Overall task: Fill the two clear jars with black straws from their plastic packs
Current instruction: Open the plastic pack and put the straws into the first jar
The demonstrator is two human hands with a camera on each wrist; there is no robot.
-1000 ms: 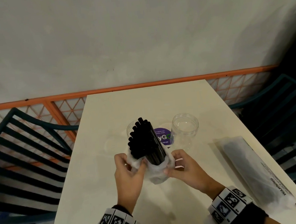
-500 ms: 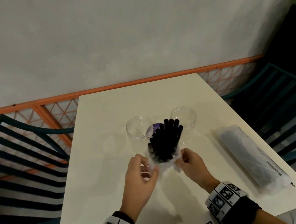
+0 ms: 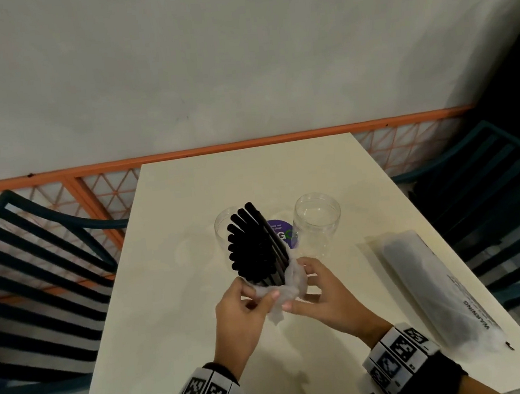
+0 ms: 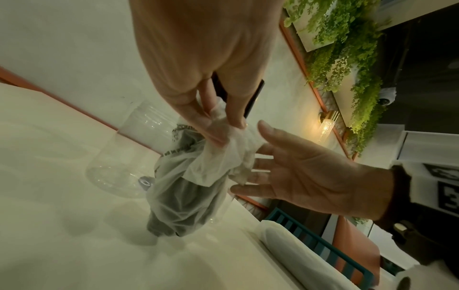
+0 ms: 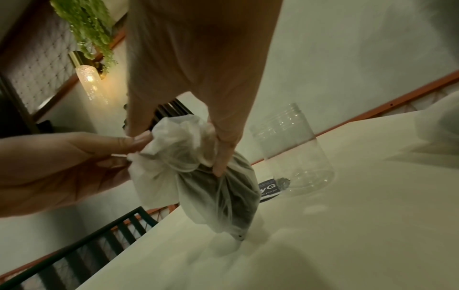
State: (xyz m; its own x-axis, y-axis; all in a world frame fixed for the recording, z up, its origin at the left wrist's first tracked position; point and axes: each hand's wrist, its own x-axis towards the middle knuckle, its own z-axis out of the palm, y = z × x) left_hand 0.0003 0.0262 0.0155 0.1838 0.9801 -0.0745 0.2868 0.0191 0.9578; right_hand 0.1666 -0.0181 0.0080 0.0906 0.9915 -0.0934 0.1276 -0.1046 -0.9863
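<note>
Both hands' grip on half-hidden straws

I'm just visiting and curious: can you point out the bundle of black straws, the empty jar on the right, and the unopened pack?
black straws (image 3: 252,245), head view, middle of the bare bundle.
right jar (image 3: 318,222), head view, its clear wall.
unopened pack (image 3: 435,287), head view, mid-length of the wrapper.

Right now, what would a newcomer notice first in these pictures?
First, the black straws fanning up from a bunched plastic pack at the middle of the table, gripped by the left hand and right hand. Behind stand two clear jars, and a second pack lies at the right.
</note>
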